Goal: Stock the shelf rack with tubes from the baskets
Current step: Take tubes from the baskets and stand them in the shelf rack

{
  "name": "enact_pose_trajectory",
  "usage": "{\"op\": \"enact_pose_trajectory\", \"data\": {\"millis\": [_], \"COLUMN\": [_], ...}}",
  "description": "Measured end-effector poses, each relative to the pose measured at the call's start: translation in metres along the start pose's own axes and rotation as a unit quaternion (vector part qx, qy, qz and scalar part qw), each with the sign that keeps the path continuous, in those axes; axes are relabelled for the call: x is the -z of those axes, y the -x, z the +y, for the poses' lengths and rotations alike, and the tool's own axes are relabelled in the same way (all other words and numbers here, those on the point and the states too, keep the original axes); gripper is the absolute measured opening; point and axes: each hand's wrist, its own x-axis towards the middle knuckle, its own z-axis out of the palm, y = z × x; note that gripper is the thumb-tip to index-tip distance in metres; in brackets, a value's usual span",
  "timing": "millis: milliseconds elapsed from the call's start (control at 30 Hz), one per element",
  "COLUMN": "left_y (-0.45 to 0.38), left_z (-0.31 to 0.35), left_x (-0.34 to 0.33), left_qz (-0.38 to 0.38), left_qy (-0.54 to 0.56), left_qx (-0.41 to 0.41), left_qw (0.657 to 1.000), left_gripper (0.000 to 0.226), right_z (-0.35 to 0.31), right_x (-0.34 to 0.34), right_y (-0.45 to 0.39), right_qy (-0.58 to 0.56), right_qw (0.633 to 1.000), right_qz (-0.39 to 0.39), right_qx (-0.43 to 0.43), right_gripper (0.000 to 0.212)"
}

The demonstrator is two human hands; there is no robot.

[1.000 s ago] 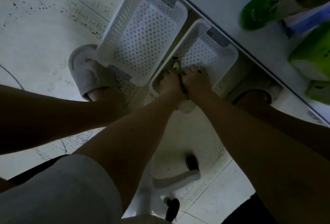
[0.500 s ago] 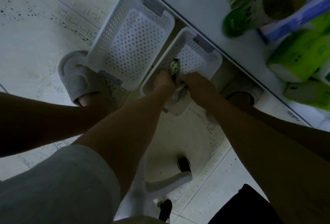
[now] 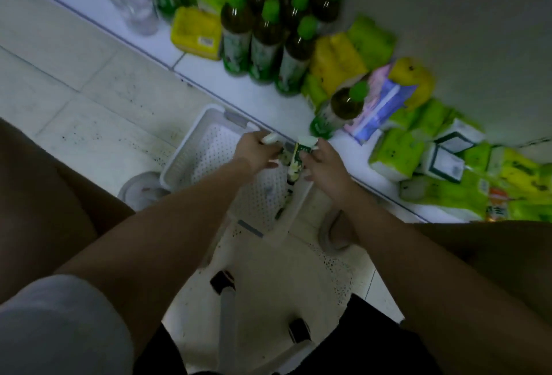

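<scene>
Two bare hands, both closed on stock: left hand (image 3: 256, 150) wrapped round a white-capped tube (image 3: 271, 137), right hand (image 3: 324, 162) pinching a green-and-cream printed tube (image 3: 298, 152) by its cap end; the exact count held is blurred. Half a second ago both hands were down inside the white perforated plastic basket (image 3: 206, 147); now they are raised above it, near the edge of the pale shelf board (image 3: 206, 72). Shelf holds green-capped dark bottles (image 3: 263, 43) and green packs (image 3: 397, 150). Pickup judged complete; placing remains.
</scene>
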Motion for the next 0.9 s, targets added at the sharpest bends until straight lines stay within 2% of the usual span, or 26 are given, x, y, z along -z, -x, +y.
{"op": "enact_pose_trajectory", "data": {"millis": [100,233,367,500,600,800,900], "left_y": [0.021,0.054,0.092,0.138,0.171,0.225,0.246], "left_z": [0.043,0.102,0.166,0.234,0.283,0.372,0.406], "left_x": [0.01,0.017,0.018,0.015,0.014,0.004,-0.011], "left_qz": [-0.031,-0.024,-0.054,-0.106,-0.114,-0.117,-0.139], "left_qy": [-0.016,-0.035,-0.038,-0.052,-0.058,-0.096,-0.112], "left_qx": [-0.07,-0.172,-0.253,-0.335,-0.392,-0.48,-0.503], "left_qw": [0.997,0.984,0.965,0.935,0.911,0.864,0.846], "left_gripper": [0.018,0.016,0.014,0.015,0.028,0.024,0.01], "right_z": [-0.04,-0.091,-0.141,-0.192,-0.229,-0.297,-0.322], "right_x": [0.011,0.031,0.06,0.096,0.124,0.182,0.211], "right_y": [0.021,0.053,0.078,0.109,0.133,0.183,0.199], "right_qy": [-0.034,-0.024,-0.041,-0.062,-0.072,-0.041,-0.024], "right_qw": [0.998,0.991,0.969,0.949,0.934,0.9,0.889], "right_qz": [0.032,0.089,0.17,0.174,0.185,0.227,0.249], "right_qx": [0.037,0.099,0.175,0.255,0.297,0.37,0.383], "right_gripper": [0.007,0.03,0.031,0.008,0.007,0.014,0.01]}}
